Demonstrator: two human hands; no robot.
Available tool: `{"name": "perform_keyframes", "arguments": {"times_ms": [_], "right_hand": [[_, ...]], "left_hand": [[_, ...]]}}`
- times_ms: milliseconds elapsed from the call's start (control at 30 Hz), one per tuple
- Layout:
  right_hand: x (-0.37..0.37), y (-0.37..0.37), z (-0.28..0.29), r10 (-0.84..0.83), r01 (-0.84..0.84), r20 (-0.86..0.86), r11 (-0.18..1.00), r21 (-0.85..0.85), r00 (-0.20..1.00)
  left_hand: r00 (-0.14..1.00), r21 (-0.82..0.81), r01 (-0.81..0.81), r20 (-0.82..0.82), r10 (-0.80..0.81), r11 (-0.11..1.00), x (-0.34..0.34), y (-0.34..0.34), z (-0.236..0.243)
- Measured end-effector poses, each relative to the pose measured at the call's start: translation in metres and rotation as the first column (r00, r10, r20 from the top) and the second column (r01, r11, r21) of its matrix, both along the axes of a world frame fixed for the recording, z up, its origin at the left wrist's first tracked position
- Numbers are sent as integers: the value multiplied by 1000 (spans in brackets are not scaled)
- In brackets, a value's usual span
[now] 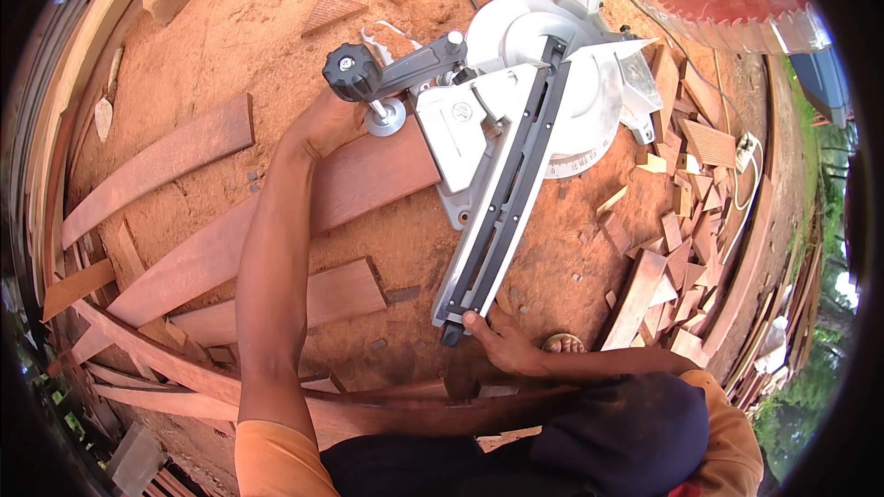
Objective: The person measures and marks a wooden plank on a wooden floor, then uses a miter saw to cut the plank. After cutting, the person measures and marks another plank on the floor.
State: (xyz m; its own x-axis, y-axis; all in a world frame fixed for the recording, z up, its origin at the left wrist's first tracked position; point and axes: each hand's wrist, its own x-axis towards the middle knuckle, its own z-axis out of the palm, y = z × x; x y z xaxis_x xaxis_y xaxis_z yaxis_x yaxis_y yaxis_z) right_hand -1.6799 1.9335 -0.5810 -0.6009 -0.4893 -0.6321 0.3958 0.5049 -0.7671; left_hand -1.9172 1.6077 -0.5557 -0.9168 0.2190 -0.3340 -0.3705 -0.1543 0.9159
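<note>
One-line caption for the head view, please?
Left hand steadies a board on the mitre saw; right hand touches its front handle.
</note>
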Motion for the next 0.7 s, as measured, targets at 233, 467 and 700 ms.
{"name": "perform_keyframes", "arguments": {"times_ms": [233,467,700], "right_hand": [[-5,-1,8,-28,32,72,998,-49,997],[-6,-3,9,-48,52,57,996,-74,997],[-9,-3,14,-28,37,119,996,-79,992]], "left_hand": [[998,-34,32,-46,-34,999,-3,-13,-18],[1000,56,-26,11,26,998,-2,-10,-17],[999,-179,17,-47,-26,984,2,0,5]]}}
